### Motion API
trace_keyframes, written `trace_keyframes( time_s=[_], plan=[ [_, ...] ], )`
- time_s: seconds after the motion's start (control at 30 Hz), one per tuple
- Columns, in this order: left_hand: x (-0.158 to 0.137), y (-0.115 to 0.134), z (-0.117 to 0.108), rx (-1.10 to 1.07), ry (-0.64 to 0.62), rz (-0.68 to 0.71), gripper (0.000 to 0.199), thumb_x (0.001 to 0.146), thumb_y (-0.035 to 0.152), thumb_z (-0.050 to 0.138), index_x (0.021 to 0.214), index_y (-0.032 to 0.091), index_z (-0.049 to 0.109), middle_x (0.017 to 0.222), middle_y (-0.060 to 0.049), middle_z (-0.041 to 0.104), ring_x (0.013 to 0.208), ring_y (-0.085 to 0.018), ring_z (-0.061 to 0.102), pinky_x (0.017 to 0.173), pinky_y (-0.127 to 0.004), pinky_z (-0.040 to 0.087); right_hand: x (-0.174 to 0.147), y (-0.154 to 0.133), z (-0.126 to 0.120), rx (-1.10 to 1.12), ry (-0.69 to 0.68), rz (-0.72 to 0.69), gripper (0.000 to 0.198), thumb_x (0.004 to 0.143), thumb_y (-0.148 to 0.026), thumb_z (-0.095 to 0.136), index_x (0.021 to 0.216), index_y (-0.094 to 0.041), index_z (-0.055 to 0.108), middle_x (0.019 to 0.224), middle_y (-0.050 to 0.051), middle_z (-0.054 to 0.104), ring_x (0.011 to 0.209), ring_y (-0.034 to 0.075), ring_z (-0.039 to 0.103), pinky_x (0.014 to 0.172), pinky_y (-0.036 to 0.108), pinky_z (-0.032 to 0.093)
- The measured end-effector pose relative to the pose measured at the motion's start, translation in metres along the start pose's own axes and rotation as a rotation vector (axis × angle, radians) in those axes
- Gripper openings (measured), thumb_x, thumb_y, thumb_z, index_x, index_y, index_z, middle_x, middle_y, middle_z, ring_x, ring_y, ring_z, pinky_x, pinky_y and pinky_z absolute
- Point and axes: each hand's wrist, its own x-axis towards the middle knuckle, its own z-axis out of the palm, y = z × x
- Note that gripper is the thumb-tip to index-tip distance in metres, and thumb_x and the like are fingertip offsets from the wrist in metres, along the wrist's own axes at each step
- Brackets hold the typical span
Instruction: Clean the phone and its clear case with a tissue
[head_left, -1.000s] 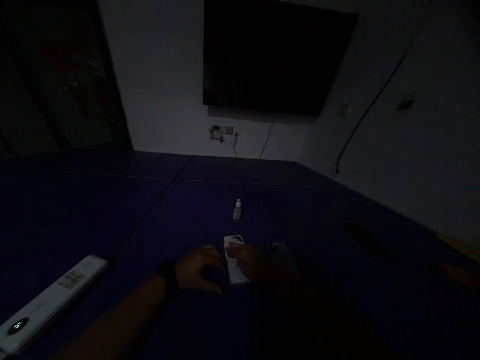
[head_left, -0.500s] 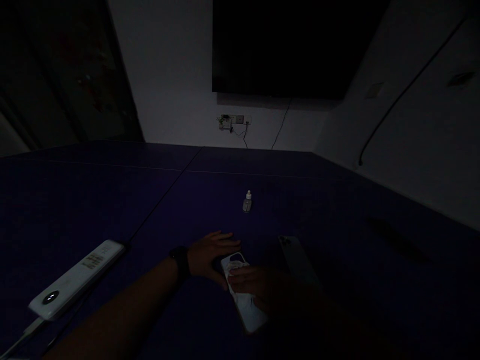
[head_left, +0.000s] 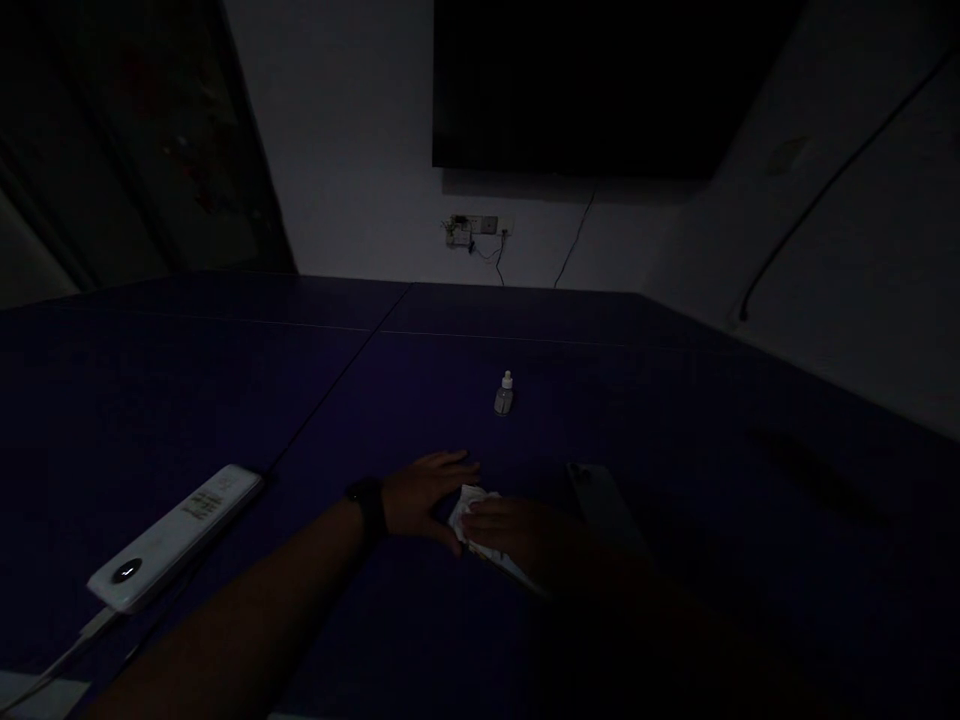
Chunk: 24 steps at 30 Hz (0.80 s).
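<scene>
A pale phone case (head_left: 517, 573) lies slanted on the dark purple-blue tabletop, mostly hidden by a crumpled white tissue (head_left: 466, 507) and my right hand (head_left: 517, 532). My right fingers press the tissue flat on the far end of the case. Beside its far-left edge rests my left hand (head_left: 421, 495), fingers stretched out and thumb apart, a dark watch (head_left: 369, 508) on the wrist; whether it touches the case I cannot tell. Just right of my right hand is a grey phone (head_left: 606, 502), back up, with its camera block at the far end.
A small clear bottle with a white cap (head_left: 503, 398) stands beyond my hands. On the left lies a white power bank (head_left: 176, 538) with a plugged-in cable (head_left: 75, 642). A dark screen (head_left: 585, 90) hangs on the far wall. The room is very dim.
My right hand and the tissue have moved to the far end of the case, covering its camera cutout. The case now lies more slanted. The whole view has shifted slightly.
</scene>
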Motion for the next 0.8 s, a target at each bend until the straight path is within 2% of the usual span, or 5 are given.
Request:
trace_keyframes(
  time_s=[0.2,0.4,0.53,0.63,0.8],
  plan=[
    [0.002,0.000,0.002,0.018,0.013,-0.030,0.095,0.058,0.073,0.081,0.135,0.026,0.050,0.152,-0.013,0.047,0.145,-0.036,0.037,0.118,-0.054,0.024,-0.011,-0.008,0.001,-0.194,-0.008,0.191,0.038,0.093,-0.012,0.050,0.127,-0.017,0.064,0.127,0.012,0.069,0.111,0.024,0.065,0.095,0.038,0.051],
    [0.002,0.001,0.005,0.023,0.036,-0.050,0.094,0.055,0.073,0.082,0.130,0.024,0.053,0.149,-0.014,0.051,0.143,-0.036,0.040,0.118,-0.051,0.024,0.019,-0.023,-0.001,-0.223,0.044,0.227,0.030,0.092,-0.006,0.049,0.111,-0.019,0.067,0.117,0.006,0.071,0.083,0.020,0.061,0.074,0.033,0.045],
    [0.001,0.001,0.005,0.012,0.059,-0.051,0.091,0.057,0.073,0.081,0.129,0.025,0.053,0.147,-0.013,0.053,0.142,-0.036,0.041,0.118,-0.051,0.025,0.024,-0.021,-0.001,-0.227,0.067,0.217,0.027,0.093,-0.010,0.051,0.109,-0.022,0.070,0.111,0.005,0.073,0.081,0.019,0.060,0.072,0.033,0.043],
    [0.001,0.003,0.003,0.019,0.056,-0.049,0.088,0.058,0.072,0.081,0.127,0.026,0.054,0.147,-0.013,0.053,0.142,-0.037,0.041,0.117,-0.053,0.025,0.015,-0.015,-0.003,-0.254,0.073,0.170,0.023,0.093,-0.014,0.056,0.104,-0.022,0.074,0.109,0.005,0.075,0.090,0.021,0.063,0.082,0.036,0.045],
    [0.002,0.006,0.001,0.033,0.050,-0.049,0.088,0.060,0.072,0.081,0.128,0.025,0.053,0.147,-0.014,0.054,0.141,-0.037,0.042,0.116,-0.053,0.027,0.010,-0.014,-0.008,-0.287,0.073,0.269,0.021,0.091,-0.019,0.064,0.108,-0.025,0.074,0.107,0.007,0.072,0.094,0.023,0.062,0.079,0.035,0.046]
  ],
)
